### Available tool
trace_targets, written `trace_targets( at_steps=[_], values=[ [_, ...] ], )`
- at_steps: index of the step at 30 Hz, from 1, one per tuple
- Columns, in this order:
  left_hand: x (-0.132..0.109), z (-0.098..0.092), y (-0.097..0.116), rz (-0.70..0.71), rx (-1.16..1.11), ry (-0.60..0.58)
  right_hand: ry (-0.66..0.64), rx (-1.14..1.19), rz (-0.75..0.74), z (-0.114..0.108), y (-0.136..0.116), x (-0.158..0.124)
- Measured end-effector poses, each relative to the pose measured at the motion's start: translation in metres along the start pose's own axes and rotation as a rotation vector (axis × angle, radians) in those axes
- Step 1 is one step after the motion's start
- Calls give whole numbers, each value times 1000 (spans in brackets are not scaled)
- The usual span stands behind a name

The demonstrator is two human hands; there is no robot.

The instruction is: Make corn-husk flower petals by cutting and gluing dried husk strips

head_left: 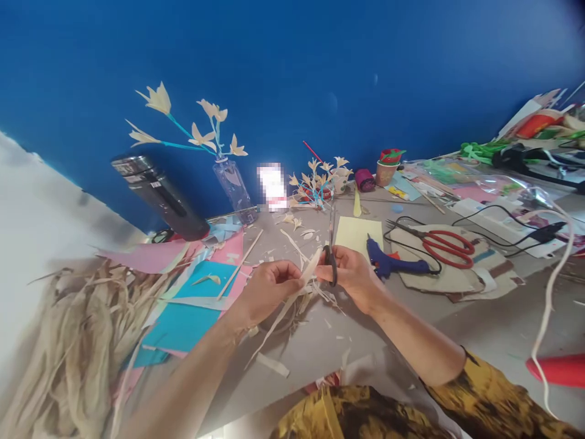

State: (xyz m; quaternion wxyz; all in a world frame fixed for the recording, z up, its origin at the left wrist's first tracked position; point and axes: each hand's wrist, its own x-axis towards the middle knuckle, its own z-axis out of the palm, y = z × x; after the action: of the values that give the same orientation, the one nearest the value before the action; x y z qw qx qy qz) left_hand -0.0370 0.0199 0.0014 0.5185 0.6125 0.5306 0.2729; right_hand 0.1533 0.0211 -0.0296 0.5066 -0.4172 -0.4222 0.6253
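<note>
Near the middle of the table, my left hand [269,285] pinches a pale strip of husk [311,267] between thumb and fingers. Close on its right, my right hand [354,274] holds black-handled scissors [333,268], their blades pointing up and away from me. The right fingertips are at the strip's right side. Below both hands lies a small pile of cut husk scraps [315,291]. A loose pale piece [273,364] rests nearer to me.
Dried husks [77,347] and blue paper [187,317] lie left. A dark flask [159,198] and a bottle [233,189] with husk flowers stand behind. Right are a blue glue gun [395,263], red-handled scissors [450,249] and a power strip [507,222] with cables.
</note>
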Motion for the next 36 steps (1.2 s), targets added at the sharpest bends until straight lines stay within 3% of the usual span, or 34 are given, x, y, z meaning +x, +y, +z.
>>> trace_targets(
  at_steps=[4, 8, 12, 16, 22, 25, 32, 36],
  values=[
    [1, 5, -10, 0, -96, -67, 40, -16, -11, 5, 2, -4],
    [0, 12, -16, -28, -355, -119, 74, 14, -35, 9, 1, -6],
    [0, 16, -19, -25, -564, -183, 24, 88, 12, 10, 3, -9],
    [2, 12, -22, 20, -607, -295, -24, 207, 54, 11, 8, -11],
    [3, -1, -26, 45, -572, -405, 22, 205, 3, 9, 10, -12],
    [3, 0, -25, 29, -506, -344, 66, 129, -43, 6, 9, -13],
    [-2, 9, -15, 162, -27, 8, 228, -334, -311, 0, 8, -19],
    [-7, 14, -13, 186, 123, 50, 267, -501, -433, 2, 11, -21]
  ],
)
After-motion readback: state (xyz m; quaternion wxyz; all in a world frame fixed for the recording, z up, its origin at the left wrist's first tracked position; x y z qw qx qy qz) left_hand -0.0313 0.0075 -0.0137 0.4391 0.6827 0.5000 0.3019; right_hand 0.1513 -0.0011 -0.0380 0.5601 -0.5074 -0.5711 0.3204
